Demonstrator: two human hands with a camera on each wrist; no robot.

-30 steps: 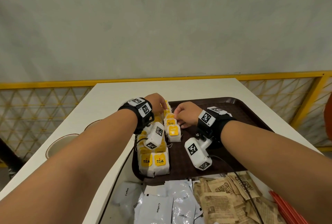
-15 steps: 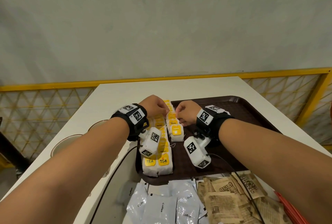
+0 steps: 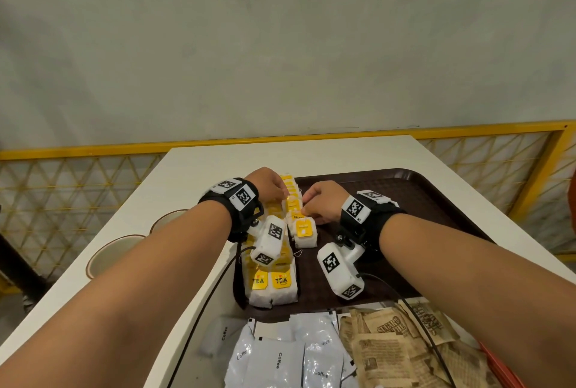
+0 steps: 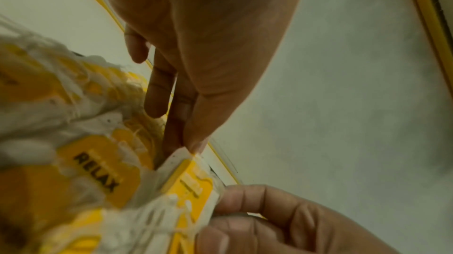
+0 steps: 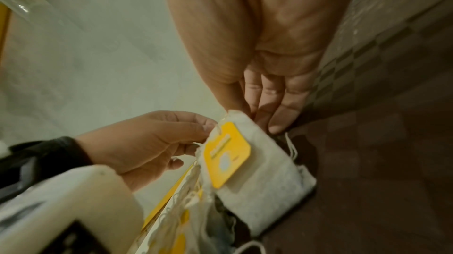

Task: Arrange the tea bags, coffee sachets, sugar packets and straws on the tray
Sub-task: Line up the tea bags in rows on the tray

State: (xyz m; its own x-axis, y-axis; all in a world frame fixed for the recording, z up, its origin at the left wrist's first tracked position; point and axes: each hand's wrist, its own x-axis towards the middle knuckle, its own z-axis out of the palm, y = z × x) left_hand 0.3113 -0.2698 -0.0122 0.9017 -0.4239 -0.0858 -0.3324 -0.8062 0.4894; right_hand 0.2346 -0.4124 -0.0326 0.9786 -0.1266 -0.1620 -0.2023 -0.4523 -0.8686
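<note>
Fingers [image 5: 201, 124] of the left hand [image 3: 268, 183] and right hand [image 3: 324, 202] pinch one yellow-tagged tea bag [image 5: 255, 171] over the brown tray [image 3: 420, 200].

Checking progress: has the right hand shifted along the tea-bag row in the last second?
No; the right hand stays beside the tea-bag row, equally short of the far rim of the tray.
</note>
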